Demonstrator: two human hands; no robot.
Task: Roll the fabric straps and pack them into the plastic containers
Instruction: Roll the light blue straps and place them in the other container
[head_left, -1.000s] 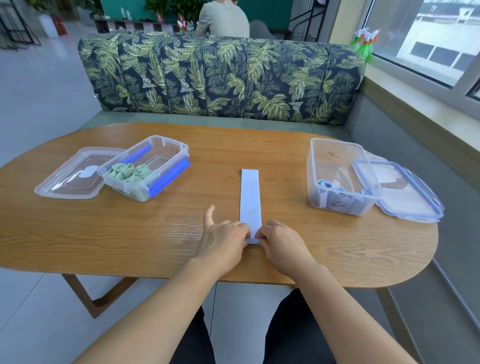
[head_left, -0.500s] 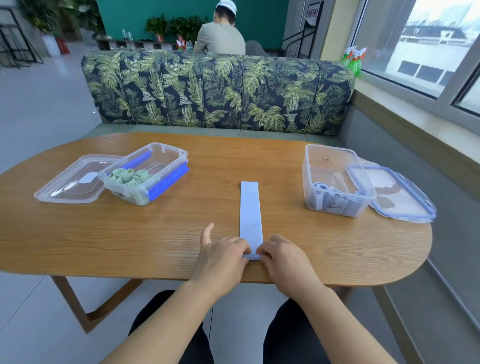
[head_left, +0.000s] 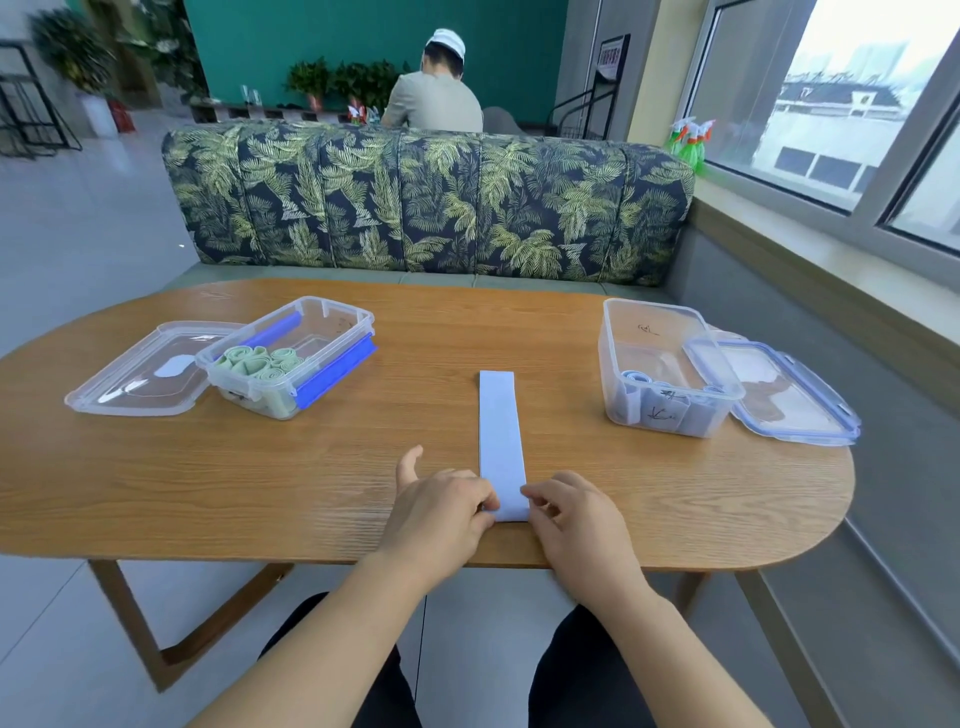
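Note:
A pale blue fabric strap lies flat on the wooden table, running away from me. My left hand pinches its near left corner and my right hand pinches its near right corner, where the end starts to curl. To the left stands a clear plastic container holding several green rolled straps. On the right a taller clear container holds several pale blue rolled straps.
A clear lid lies left of the green container. A blue-rimmed lid leans beside the right container. A leaf-patterned sofa backs the table's far side, and a person sits behind it. A window ledge runs along the right.
My head has tilted up, so the table sits lower in view. Both hands stay at the strap's near end and have spread slightly apart.

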